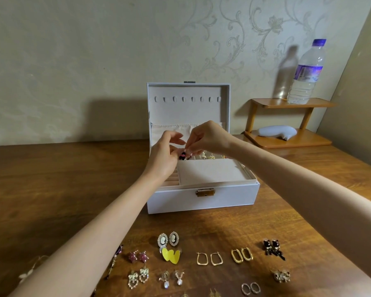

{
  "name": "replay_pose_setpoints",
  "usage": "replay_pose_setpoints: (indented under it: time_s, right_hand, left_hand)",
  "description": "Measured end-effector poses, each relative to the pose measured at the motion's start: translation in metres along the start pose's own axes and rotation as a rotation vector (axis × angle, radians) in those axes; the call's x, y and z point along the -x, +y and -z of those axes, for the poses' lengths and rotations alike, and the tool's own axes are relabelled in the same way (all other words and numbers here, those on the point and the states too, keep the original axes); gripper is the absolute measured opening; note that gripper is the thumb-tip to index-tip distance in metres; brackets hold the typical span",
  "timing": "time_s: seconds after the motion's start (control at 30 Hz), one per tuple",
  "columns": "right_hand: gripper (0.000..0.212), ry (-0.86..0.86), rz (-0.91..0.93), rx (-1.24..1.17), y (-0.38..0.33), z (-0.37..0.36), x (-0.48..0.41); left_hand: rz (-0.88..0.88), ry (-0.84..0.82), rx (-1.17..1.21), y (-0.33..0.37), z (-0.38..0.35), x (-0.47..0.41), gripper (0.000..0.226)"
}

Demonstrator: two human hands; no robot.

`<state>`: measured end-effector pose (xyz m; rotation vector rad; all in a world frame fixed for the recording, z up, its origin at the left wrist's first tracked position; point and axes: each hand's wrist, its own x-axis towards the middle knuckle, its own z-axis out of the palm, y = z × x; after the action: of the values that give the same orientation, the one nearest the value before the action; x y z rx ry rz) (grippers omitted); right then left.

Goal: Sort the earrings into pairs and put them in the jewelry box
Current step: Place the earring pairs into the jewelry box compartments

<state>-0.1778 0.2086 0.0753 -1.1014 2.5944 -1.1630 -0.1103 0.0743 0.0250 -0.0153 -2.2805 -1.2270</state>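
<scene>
Closest in, at six o'clock, lies a pair of small silver hoop earrings [251, 288]. Beyond them on the brown wooden table [51, 189] sit more pairs, two pieces each:
- gold flower clusters [282, 275]
- clear pearl drops [171, 278]
- pale green bow drops [138, 277]
- pink star studs [138, 256]
- yellow hearts [171, 255]
- squared thin gold hoops [209, 258]
- chunky oval gold hoops [241, 255]
- black cat figures [273, 248]
- oval pearl-rimmed cameos [168, 239]

At twelve o'clock of these stands the white rectangular jewelry box [204, 200] with a brass latch. Its lid is upright and shows eight hook tabs. Over its far-left corner, at eleven o'clock, both hands meet on a small black-and-pink earring [183, 156]. The right hand [206, 138] pinches it from above with curled fingertips. The left hand [165, 155] holds it with thumb and bent forefinger, the other fingers loose. A pale velvety tray [212, 172] fills the box front, and gold pieces [210, 156] sit in the slots behind it.

At two o'clock a two-tier wooden shelf [287, 102] carries one clear plastic water bottle [306, 76].
</scene>
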Motion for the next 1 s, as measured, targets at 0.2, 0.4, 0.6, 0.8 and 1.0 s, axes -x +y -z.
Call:
replay_pose_setpoints:
  time_s: [0.2,0.4,0.6,0.8,1.0]
  right_hand:
    - [0.006,0.082,-0.156,0.039,0.005,0.006,-0.011]
    - [0.011,0.138,-0.285,0.191,0.015,-0.008,-0.024]
    - [0.007,0.17,-0.312,0.253,0.01,-0.012,-0.027]
    - [0.016,0.186,-0.348,0.118,0.012,0.008,-0.022]
    - [0.005,0.198,-0.325,0.097,0.016,0.028,-0.008]
  left_hand:
    - [0.026,0.104,-0.094,-0.009,-0.002,-0.004,0.023]
    - [0.039,0.139,-0.164,-0.013,-0.002,-0.005,0.021]
    - [-0.063,0.068,-0.319,-0.008,-0.003,-0.002,0.029]
    - [-0.182,-0.067,-0.78,0.002,-0.014,-0.022,0.022]
    - [-0.123,-0.179,-0.909,0.009,-0.029,-0.05,0.02]
